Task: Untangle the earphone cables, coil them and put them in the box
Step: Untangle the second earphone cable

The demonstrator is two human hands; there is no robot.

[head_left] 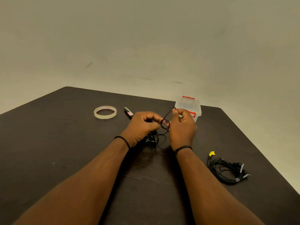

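Observation:
Above the middle of the dark table, both hands work on a black earphone cable. My left hand holds a small coil of it with curled fingers, one fingertip through the loop. My right hand pinches a strand that runs up from the coil to its thumb and forefinger. The rest of this cable hangs in a loose tangle below the hands. A clear plastic box with red clips stands just behind my right hand. A second black earphone bundle with a yellow tag lies at the right.
A roll of clear tape lies at the back left of the table. A utility knife lies beside it, partly hidden by my left hand. The table's right edge runs close to the second bundle. A bare wall stands behind.

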